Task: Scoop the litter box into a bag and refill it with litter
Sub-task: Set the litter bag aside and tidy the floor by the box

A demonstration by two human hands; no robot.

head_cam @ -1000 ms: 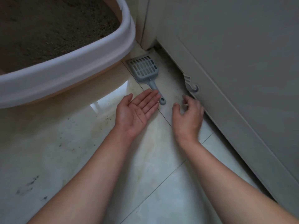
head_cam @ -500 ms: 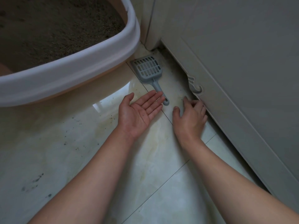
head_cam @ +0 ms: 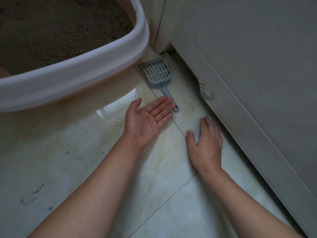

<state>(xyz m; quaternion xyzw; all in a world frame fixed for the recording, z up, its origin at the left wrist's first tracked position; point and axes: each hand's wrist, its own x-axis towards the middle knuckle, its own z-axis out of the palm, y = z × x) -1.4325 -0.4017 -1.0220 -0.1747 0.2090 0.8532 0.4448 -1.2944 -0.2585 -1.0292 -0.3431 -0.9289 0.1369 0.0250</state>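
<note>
A litter box with a white rim [head_cam: 77,73] and beige walls fills the upper left; brown litter [head_cam: 56,28] lies inside it. A grey slotted scoop [head_cam: 157,73] lies flat on the tiled floor beside the box, handle pointing toward me. My left hand [head_cam: 147,121] lies palm up on the floor with straight fingers, its fingertips over the end of the scoop handle. My right hand [head_cam: 206,141] rests palm down on the tile near the cabinet base, fingers spread and holding nothing.
A pale cabinet [head_cam: 257,74] with a carved scroll at its foot stands along the right. The tiled floor [head_cam: 85,160] carries scattered litter grains and dark smudges to the left of my arms.
My right hand slid back toward me along the cabinet base and flattened on the tile. My left hand stayed palm up by the scoop handle.
</note>
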